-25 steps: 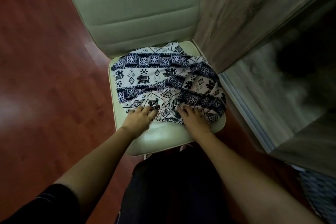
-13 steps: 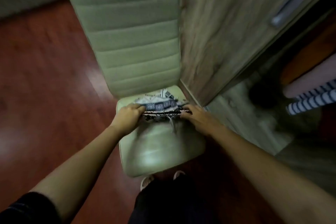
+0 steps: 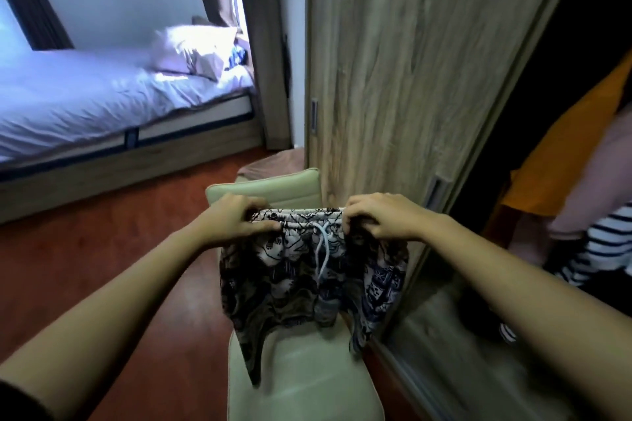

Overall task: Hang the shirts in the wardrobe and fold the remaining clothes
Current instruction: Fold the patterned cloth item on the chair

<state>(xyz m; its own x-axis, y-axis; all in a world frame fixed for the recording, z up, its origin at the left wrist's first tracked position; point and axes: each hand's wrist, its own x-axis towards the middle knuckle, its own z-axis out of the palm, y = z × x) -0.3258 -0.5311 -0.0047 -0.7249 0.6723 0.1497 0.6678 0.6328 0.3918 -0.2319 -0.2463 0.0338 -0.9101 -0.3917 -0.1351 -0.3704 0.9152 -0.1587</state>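
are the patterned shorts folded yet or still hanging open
Not folded. The patterned shorts hang spread by the waistband between the left hand and right hand, legs dangling over the chair.

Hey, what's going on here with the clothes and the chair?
A person is holding up patterned drawstring shorts by the waistband, left hand and right hand pinching either end. The shorts hang above the cream chair, beside the wooden wardrobe door. Shirts already hang in the open wardrobe on the right. Nothing is folded yet.
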